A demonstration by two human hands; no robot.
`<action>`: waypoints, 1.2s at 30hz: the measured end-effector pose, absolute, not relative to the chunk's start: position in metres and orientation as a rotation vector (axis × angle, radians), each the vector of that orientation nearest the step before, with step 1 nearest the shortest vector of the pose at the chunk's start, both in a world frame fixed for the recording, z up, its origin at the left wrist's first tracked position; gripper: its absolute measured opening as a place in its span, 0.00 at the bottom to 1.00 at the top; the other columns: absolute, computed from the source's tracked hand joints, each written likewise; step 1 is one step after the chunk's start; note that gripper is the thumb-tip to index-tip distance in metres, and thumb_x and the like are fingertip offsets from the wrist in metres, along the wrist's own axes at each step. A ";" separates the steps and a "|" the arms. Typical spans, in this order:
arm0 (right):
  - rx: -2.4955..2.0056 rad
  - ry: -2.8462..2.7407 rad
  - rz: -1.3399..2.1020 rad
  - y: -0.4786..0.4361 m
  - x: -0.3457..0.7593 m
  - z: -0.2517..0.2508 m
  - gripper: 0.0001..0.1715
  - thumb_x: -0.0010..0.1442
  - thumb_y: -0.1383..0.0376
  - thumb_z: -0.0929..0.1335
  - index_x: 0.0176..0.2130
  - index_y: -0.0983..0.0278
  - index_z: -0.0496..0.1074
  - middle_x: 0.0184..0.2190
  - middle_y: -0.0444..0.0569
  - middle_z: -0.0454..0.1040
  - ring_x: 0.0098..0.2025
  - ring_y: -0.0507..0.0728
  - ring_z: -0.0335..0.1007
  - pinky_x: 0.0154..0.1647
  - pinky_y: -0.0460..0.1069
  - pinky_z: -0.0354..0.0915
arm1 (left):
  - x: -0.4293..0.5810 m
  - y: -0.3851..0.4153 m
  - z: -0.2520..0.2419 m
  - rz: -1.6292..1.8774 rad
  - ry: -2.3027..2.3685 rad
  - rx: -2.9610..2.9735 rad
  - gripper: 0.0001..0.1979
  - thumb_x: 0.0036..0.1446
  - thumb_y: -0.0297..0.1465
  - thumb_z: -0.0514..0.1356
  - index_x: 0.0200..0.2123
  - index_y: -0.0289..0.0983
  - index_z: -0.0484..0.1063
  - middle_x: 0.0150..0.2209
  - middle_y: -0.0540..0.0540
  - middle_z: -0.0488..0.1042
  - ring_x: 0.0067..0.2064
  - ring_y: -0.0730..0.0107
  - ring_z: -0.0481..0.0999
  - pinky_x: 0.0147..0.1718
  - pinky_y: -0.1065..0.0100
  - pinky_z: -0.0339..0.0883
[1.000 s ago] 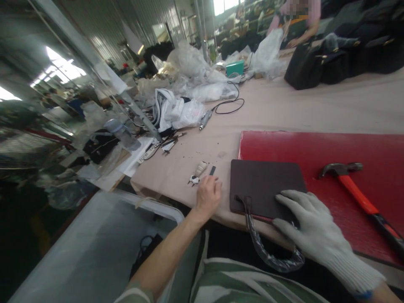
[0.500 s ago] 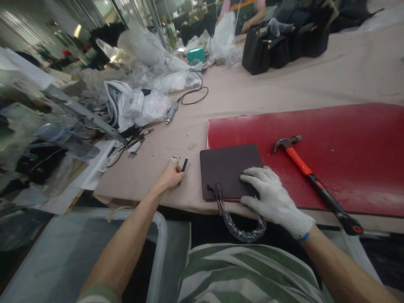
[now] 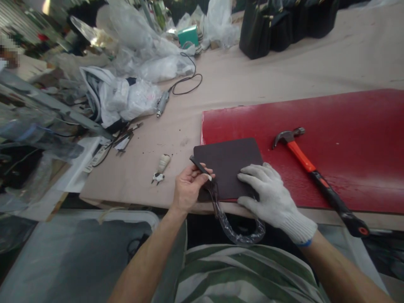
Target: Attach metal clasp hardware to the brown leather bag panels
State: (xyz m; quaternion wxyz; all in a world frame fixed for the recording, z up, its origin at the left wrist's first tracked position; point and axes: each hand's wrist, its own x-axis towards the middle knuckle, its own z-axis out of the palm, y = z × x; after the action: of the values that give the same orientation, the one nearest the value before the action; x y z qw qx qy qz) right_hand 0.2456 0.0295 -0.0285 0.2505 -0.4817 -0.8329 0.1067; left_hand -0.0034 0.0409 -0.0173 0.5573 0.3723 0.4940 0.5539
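Note:
A dark brown leather panel (image 3: pixel 229 162) lies at the near edge of a red mat (image 3: pixel 331 143). Its plastic-wrapped handle (image 3: pixel 240 231) loops down over the table edge. My right hand (image 3: pixel 268 193), in a white knit glove, lies flat with spread fingers on the panel's near right part. My bare left hand (image 3: pixel 187 189) is closed on a small thin black tool (image 3: pixel 198 165), held at the panel's near left corner by the handle's end. A small white-handled tool (image 3: pixel 160 167) lies on the table just left of my left hand.
A hammer (image 3: pixel 312 172) with an orange and black handle lies on the red mat to the right. Plastic bags (image 3: pixel 132 80), a black cable (image 3: pixel 186 82) and a pen-like tool (image 3: pixel 162 103) crowd the far left. Black handbags (image 3: pixel 268 25) stand at the back. A grey bin (image 3: pixel 72 256) sits below.
My left hand picked the thin black tool up from the table and carried it right to the panel's near left corner. The gloved right hand stayed on the panel. The view tilted down.

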 end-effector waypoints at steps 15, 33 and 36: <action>-1.292 -2.253 0.331 0.031 0.246 -0.027 0.29 0.53 0.59 0.77 0.53 0.65 0.77 0.55 0.58 0.75 0.59 0.72 0.69 0.69 0.73 0.53 | 0.019 0.023 -0.033 1.241 1.185 1.290 0.07 0.63 0.26 0.64 0.43 0.37 0.72 0.42 0.45 0.84 0.43 0.67 0.85 0.47 0.69 0.78; -1.302 -2.245 0.332 0.032 0.245 -0.026 0.27 0.54 0.62 0.77 0.52 0.65 0.77 0.55 0.56 0.76 0.60 0.71 0.68 0.70 0.70 0.53 | 0.017 0.021 -0.041 1.195 1.299 1.479 0.06 0.64 0.26 0.63 0.45 0.38 0.71 0.45 0.44 0.84 0.46 0.63 0.84 0.50 0.63 0.75; -1.296 -2.241 0.330 0.032 0.245 -0.026 0.26 0.54 0.61 0.77 0.52 0.66 0.77 0.55 0.57 0.76 0.59 0.71 0.68 0.69 0.70 0.54 | 0.017 0.021 -0.039 1.185 1.320 1.535 0.06 0.64 0.26 0.63 0.44 0.38 0.73 0.44 0.44 0.84 0.45 0.64 0.84 0.49 0.63 0.75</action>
State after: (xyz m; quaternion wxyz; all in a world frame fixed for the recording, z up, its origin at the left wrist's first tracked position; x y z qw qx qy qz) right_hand 0.2451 0.0320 -0.0260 0.2629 -0.4790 -0.8286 0.1220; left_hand 0.0167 0.0214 -0.0395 0.3875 0.6034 0.5186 0.4656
